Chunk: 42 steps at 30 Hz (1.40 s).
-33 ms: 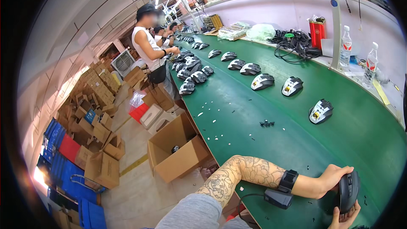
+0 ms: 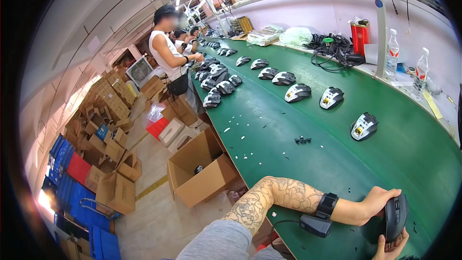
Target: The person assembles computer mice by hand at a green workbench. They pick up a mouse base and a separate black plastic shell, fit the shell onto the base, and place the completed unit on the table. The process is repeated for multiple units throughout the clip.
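A black computer mouse (image 2: 396,217) stands tilted on its side over the green bench at the lower right. My left hand (image 2: 375,204) is closed on its upper left part, with the thumb along the top edge. From below, my right hand (image 2: 395,247) grips the lower end between thumb and fingers. Part of that hand is cut off by the picture's edge. My left wrist carries a black strap (image 2: 327,205) with a small black box (image 2: 315,226) and a cable beside it. The underside of the mouse is hidden.
White-and-black mouse shells (image 2: 364,126) form a row along the green bench (image 2: 308,173). More mice (image 2: 211,98) are heaped at its left edge near a person (image 2: 166,50). Small black parts (image 2: 302,140) lie mid-bench. An open carton (image 2: 202,168) stands left; bottles (image 2: 421,72) stand right.
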Available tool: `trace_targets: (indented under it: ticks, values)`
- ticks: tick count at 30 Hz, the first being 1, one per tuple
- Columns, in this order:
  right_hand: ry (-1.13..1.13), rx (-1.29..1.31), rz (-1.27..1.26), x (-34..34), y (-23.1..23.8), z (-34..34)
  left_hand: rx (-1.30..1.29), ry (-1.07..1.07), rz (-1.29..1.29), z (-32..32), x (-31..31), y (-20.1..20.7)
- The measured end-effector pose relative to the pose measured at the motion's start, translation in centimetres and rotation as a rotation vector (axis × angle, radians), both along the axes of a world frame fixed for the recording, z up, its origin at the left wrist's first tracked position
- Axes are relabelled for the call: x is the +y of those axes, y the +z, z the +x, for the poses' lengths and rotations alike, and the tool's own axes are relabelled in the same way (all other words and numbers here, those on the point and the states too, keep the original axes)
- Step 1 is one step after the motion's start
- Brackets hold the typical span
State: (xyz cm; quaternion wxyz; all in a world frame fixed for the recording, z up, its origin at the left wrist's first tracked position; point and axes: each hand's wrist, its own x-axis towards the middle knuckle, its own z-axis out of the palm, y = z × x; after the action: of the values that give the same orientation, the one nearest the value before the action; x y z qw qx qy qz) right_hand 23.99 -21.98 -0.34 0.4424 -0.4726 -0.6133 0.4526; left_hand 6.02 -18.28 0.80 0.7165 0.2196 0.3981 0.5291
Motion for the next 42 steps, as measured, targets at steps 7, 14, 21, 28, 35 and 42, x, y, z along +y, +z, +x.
trace_targets:
  ticks: [7,14,21,28,35,42]
  values:
    - [-0.129,-0.003,-0.017,0.1,-0.5,1.0,-0.083,-0.173,-0.089,0.3,-0.7,1.2]
    - [-0.17,0.143,-0.006,0.3,-1.1,0.6,-0.059,-0.293,0.251,2.2,-0.6,-1.8]
    - [-0.043,0.113,0.001,-0.5,-0.6,0.2,0.09,0.066,0.18,1.2,7.9,-6.1]
    - [-0.011,0.027,0.049,-0.9,-1.0,0.4,1.176,0.153,0.539,-1.8,11.8,-6.2]
    - [0.169,-0.207,0.715,-1.9,1.4,0.0,1.322,0.161,1.284,5.2,6.1,-2.2]
    - [0.336,0.044,1.018,-2.1,1.4,0.6,0.868,-0.214,1.908,9.7,2.1,-0.7]
